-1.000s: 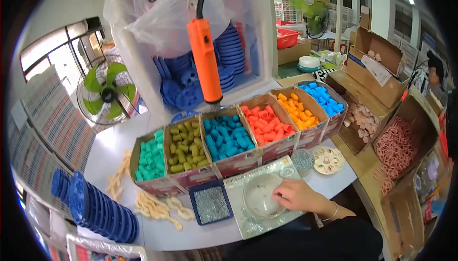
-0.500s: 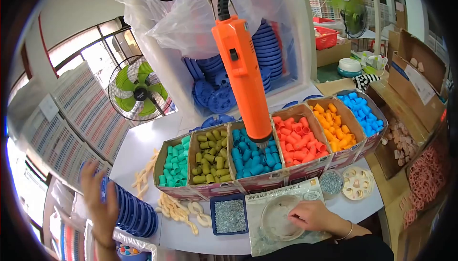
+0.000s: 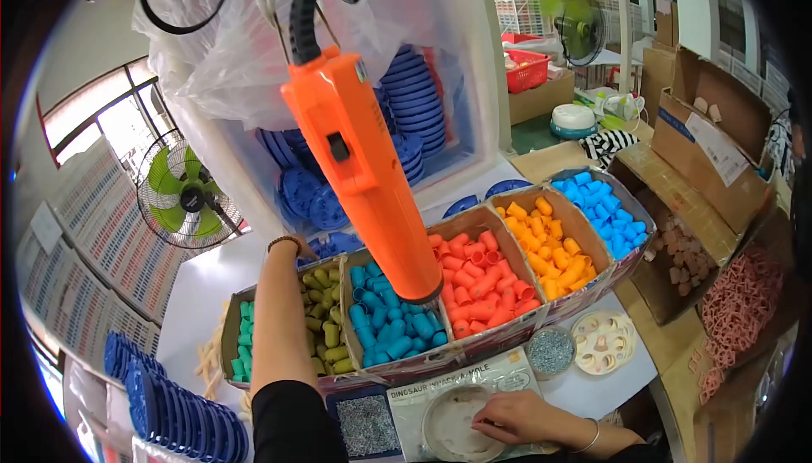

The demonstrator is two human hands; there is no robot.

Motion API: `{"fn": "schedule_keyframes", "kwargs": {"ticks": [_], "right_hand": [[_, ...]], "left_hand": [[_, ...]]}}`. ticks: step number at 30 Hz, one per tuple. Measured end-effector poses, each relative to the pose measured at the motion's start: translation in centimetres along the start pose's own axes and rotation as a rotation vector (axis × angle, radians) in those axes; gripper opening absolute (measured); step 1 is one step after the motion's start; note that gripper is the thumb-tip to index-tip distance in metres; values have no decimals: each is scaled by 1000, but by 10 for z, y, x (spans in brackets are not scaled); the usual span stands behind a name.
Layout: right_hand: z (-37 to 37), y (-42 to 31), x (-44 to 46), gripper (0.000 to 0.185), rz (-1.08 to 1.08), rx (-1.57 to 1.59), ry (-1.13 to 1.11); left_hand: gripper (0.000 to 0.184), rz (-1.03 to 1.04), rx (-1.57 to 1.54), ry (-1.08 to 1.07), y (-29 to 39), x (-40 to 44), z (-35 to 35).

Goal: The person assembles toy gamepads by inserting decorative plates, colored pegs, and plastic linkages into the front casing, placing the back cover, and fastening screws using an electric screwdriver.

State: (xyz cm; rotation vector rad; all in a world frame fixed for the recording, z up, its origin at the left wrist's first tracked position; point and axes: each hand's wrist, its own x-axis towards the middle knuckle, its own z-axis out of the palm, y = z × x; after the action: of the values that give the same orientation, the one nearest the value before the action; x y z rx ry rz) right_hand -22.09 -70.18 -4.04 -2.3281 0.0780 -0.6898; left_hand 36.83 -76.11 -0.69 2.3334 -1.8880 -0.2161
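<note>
My left arm reaches over the divided cardboard box (image 3: 541,319). My left hand (image 3: 304,248) is behind the box's far left edge, by blue plastic discs (image 3: 338,244) on the table; its fingers are mostly hidden. My right hand (image 3: 518,418) rests over a round pale dish (image 3: 448,429), fingers bent together; whatever they may hold is too small to make out. Under the dish lies a plastic-covered sheet printed "DINGSAUR WHACK-A-MOLE" (image 3: 406,419). An orange electric screwdriver (image 3: 368,175) hangs in front of the box, touched by neither hand.
Compartments hold green, olive, teal, coral, orange and blue caps. Screws fill a dark tray (image 3: 366,426) and a round tub (image 3: 551,351). Beside the tub is a cream disc (image 3: 603,342). Stacked blue parts (image 3: 182,408) stand at left. More blue discs sit in a plastic-lined bin (image 3: 414,99).
My left hand has moved from beside the stacked blue parts at left to behind the box. My right hand stays over the dish. The view has shifted, moving the screwdriver left in view.
</note>
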Motion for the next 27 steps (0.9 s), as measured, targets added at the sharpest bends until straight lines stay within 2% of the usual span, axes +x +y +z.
{"fn": "schedule_keyframes", "kwargs": {"ticks": [1,2,4,5,7,8,10,12,14,16,18,22,25,27], "right_hand": [[0,0,2,11,6,11,0],[0,-1,1,11,26,-10,-25],[-2,-3,1,11,56,-21,-71],[-4,-4,3,10,66,-5,-69],[-6,-5,5,10,75,19,-73],[-7,-5,6,10,86,28,-69],[-7,-6,7,9,86,44,-67],[-7,-6,6,9,121,21,-70],[-6,-5,5,9,105,27,-52],[-5,-5,4,9,91,40,-34],[-4,-4,4,8,84,36,-25],[-3,-1,3,7,31,60,27],[-10,-4,-4,11,543,696,-11],[-20,-7,-4,25,441,1143,18]], "left_hand": [[68,240,-108,-136,-5,-10,-3],[68,233,-116,-152,-1,1,6],[74,-553,166,-381,17,40,23],[72,-558,157,-398,11,47,26],[68,-641,-46,-296,53,24,5],[63,-617,-261,-187,-8,50,36],[61,-581,-396,36,61,20,7],[61,-346,-181,190,39,36,6],[48,-292,-168,542,71,19,-24],[36,-103,64,786,117,-27,-60],[23,46,117,878,165,-85,-87],[23,306,378,967,234,-198,-90],[26,356,612,1027,281,-266,-64],[27,432,669,1019,309,-295,-40]]}}
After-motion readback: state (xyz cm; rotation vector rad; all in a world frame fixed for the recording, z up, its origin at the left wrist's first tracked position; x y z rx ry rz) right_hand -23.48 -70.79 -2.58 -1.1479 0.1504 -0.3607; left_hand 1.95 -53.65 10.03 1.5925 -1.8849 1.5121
